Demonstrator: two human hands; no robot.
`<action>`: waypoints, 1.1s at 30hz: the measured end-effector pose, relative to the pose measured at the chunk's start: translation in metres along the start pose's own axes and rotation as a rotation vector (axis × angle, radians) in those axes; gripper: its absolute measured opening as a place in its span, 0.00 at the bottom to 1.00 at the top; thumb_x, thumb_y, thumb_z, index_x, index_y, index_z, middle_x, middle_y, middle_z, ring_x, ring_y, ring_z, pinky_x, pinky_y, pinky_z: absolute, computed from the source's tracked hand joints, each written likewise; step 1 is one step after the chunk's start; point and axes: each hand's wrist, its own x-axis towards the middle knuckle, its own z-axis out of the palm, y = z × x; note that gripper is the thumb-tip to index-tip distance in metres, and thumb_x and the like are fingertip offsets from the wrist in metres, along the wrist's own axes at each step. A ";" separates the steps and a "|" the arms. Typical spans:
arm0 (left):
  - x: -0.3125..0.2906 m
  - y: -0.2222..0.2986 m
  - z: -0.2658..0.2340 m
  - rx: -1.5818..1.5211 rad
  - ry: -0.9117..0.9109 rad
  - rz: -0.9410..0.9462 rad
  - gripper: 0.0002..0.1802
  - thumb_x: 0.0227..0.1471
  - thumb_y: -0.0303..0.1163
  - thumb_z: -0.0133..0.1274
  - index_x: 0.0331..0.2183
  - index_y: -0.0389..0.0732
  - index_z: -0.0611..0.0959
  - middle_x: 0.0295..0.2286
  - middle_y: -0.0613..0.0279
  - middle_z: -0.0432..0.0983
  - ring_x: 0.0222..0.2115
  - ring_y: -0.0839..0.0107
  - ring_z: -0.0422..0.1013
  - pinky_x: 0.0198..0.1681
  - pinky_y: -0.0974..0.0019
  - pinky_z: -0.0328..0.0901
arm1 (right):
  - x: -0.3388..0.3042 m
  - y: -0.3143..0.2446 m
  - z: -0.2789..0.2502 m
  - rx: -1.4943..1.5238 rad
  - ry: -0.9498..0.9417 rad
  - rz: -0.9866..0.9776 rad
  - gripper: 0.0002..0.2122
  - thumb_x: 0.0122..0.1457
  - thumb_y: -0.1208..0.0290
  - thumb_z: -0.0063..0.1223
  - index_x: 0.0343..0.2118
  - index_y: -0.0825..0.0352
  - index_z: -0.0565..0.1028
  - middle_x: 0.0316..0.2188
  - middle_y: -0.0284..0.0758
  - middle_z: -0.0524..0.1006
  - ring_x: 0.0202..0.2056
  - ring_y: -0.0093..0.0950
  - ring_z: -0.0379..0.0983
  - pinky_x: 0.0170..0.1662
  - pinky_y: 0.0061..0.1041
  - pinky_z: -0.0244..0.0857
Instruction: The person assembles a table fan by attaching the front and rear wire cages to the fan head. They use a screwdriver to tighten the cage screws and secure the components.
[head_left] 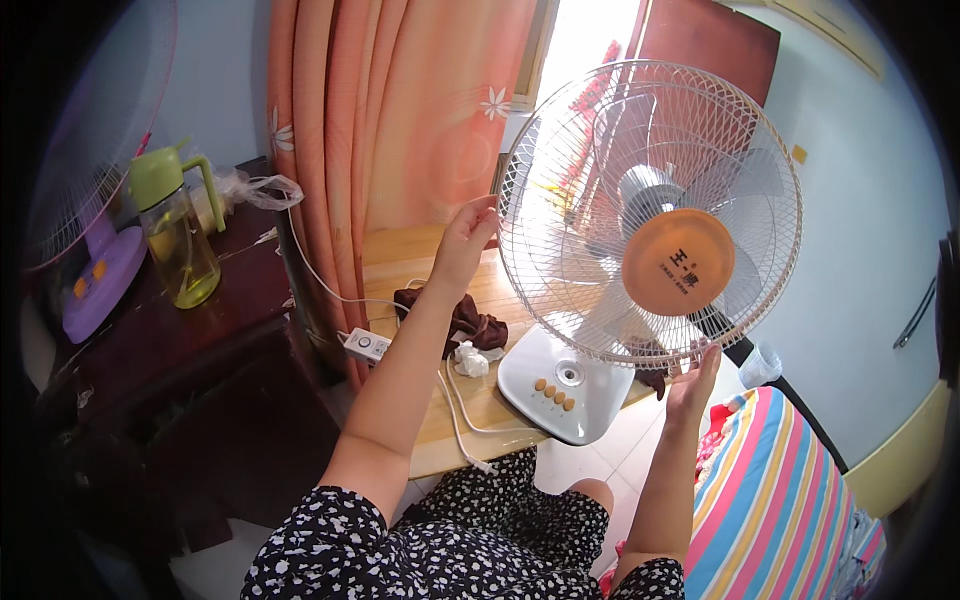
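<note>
A desk fan stands before me with a round wire fan guard (790, 250), grey blades and an orange centre disc (678, 262). My left hand (466, 246) is closed at the guard's left rim, fingertips pinched at its edge. Lower right, my right hand (690, 388) grips the bottom rim, its fingers partly hidden by the wires. Below the guard sits the white fan base (567, 385) with several yellowish buttons, at the edge of a wooden table (425, 430). A white cord with its plug (482, 467) hangs at the table's front edge.
On the table lie a dark brown cloth (478, 325), crumpled white tissue (471, 360) and a white power strip (365, 346). A dark cabinet (235, 285) at left bears a green-topped oil bottle (178, 235) and purple fan (105, 275). A striped bedspread (775, 490) is at right.
</note>
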 end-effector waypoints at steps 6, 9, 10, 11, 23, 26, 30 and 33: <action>0.007 -0.011 0.025 -0.077 0.148 0.066 0.18 0.54 0.27 0.40 0.47 0.35 0.70 0.42 0.62 0.68 0.43 0.75 0.63 0.47 0.71 0.59 | 0.013 0.001 0.003 0.095 0.098 -0.045 0.38 0.53 0.43 0.46 0.60 0.62 0.47 0.55 0.36 0.53 0.56 0.30 0.48 0.57 0.38 0.42; 0.015 -0.006 0.033 -0.190 0.203 0.145 0.19 0.56 0.30 0.36 0.47 0.35 0.70 0.44 0.62 0.67 0.44 0.73 0.63 0.49 0.69 0.57 | 0.011 -0.007 0.030 0.110 0.202 -0.039 0.39 0.54 0.38 0.39 0.60 0.62 0.47 0.55 0.35 0.53 0.56 0.30 0.47 0.58 0.39 0.39; 0.010 0.004 0.039 -0.144 0.219 0.124 0.19 0.58 0.33 0.34 0.49 0.36 0.69 0.44 0.61 0.67 0.44 0.73 0.63 0.49 0.69 0.57 | 0.013 -0.009 0.029 0.127 0.209 -0.018 0.39 0.54 0.37 0.38 0.60 0.61 0.47 0.55 0.35 0.54 0.56 0.30 0.47 0.58 0.38 0.39; 0.012 0.002 0.040 -0.170 0.213 0.134 0.19 0.59 0.34 0.34 0.49 0.37 0.69 0.45 0.61 0.67 0.44 0.74 0.63 0.49 0.69 0.57 | 0.014 -0.012 0.029 0.145 0.214 0.004 0.39 0.54 0.37 0.37 0.60 0.61 0.47 0.55 0.35 0.54 0.56 0.30 0.47 0.58 0.38 0.39; 0.012 -0.003 0.040 -0.310 0.137 0.083 0.23 0.55 0.36 0.35 0.51 0.39 0.66 0.46 0.63 0.67 0.47 0.72 0.62 0.51 0.64 0.54 | 0.011 -0.024 0.029 0.228 0.294 0.019 0.30 0.56 0.44 0.42 0.56 0.60 0.57 0.45 0.31 0.62 0.49 0.25 0.56 0.54 0.35 0.43; 0.020 -0.001 0.035 -0.233 0.114 0.137 0.22 0.58 0.40 0.35 0.49 0.38 0.68 0.46 0.61 0.67 0.47 0.70 0.63 0.51 0.63 0.56 | 0.021 -0.034 0.026 0.169 0.276 -0.071 0.26 0.57 0.47 0.41 0.52 0.61 0.61 0.43 0.29 0.65 0.47 0.24 0.57 0.53 0.33 0.43; 0.020 0.017 0.053 -0.328 0.142 0.137 0.26 0.60 0.45 0.34 0.51 0.35 0.66 0.48 0.59 0.65 0.48 0.67 0.62 0.53 0.63 0.54 | 0.051 -0.054 0.017 0.032 0.257 -0.160 0.23 0.59 0.49 0.40 0.49 0.63 0.64 0.43 0.30 0.67 0.47 0.23 0.57 0.53 0.29 0.44; 0.036 0.015 0.041 -0.229 0.147 0.115 0.24 0.61 0.41 0.32 0.50 0.34 0.67 0.47 0.57 0.65 0.48 0.69 0.61 0.52 0.66 0.54 | 0.066 -0.083 0.034 -0.100 0.198 -0.216 0.24 0.60 0.51 0.39 0.51 0.67 0.63 0.44 0.34 0.66 0.50 0.25 0.57 0.56 0.28 0.43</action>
